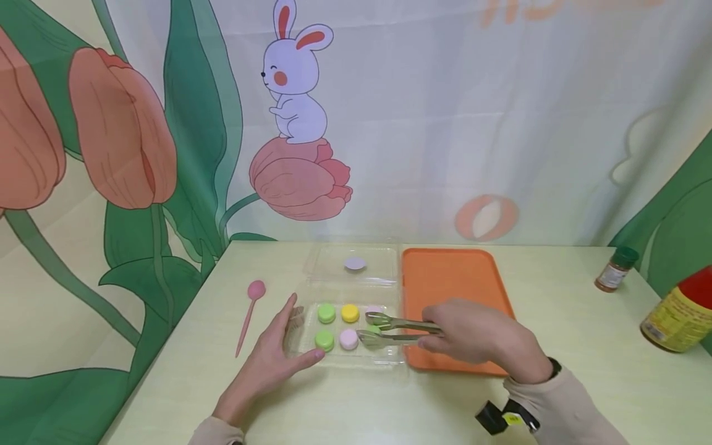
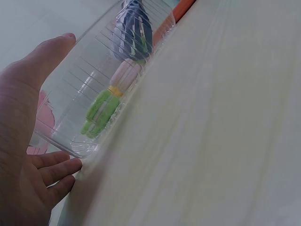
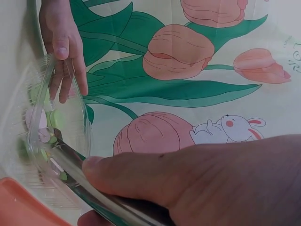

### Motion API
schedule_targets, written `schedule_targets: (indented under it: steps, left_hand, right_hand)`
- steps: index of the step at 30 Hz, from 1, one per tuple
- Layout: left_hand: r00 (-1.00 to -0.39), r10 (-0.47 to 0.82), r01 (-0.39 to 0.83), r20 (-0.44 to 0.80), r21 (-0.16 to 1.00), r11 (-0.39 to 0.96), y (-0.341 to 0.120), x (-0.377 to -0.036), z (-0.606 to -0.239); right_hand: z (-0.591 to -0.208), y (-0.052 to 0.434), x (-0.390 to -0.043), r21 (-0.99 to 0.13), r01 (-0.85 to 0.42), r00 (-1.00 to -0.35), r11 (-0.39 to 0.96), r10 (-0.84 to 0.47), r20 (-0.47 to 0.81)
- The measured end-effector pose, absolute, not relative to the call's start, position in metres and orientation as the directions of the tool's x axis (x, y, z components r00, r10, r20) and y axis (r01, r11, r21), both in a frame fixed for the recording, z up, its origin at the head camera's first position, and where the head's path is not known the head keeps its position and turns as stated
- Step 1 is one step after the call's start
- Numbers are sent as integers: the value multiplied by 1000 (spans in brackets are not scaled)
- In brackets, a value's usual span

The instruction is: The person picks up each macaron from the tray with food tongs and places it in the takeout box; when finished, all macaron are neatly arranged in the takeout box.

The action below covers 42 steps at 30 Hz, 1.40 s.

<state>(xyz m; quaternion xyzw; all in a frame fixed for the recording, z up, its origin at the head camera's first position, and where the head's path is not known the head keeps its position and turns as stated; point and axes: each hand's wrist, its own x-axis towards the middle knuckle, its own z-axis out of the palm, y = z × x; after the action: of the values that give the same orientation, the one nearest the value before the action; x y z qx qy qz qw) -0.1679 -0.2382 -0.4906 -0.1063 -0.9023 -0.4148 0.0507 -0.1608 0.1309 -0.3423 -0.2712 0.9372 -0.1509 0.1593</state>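
Clear plastic clamshell tray [image 1: 389,358] on the pale bench [image 1: 556,383], holding round macarons in two rows. The right hand [image 1: 478,337], fingers curled round the handles of metal tongs [image 1: 397,329], reaches in from the tray's right side; the tongs' long axis runs right to left, tips apart around the green macaron [image 1: 374,330] in the tray's near-right corner. The left hand [image 1: 272,358], fingers straight, steadies the tray's left edge.

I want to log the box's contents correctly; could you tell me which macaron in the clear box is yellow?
The yellow macaron is the middle one of the far row, between a green macaron and the tongs.
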Motion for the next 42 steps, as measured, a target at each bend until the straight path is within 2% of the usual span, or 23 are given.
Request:
schedule_targets:
  steps: [15,23,31,42]
  left_hand:
    - [-974,146,228,175,736,638,-238,-168,-491]
    - [-973,148,229,175,739,634,-238,-168,-492]
    - [-971,151,240,187,738,631,-238,-169,-492]
    - [-971,156,241,184,739,630,-238,-168,-491]
  right_hand:
    - [-339,128,-158,-350,-418,-821,838,-514,-249]
    - [-332,139,-156,-405,-397,-826,824,-513,-235]
    - [-326,160,-158,-467,-445,-842,764,-534,-72]
    - [-328,187,-166,-525,-414,-907,743,-389,165]
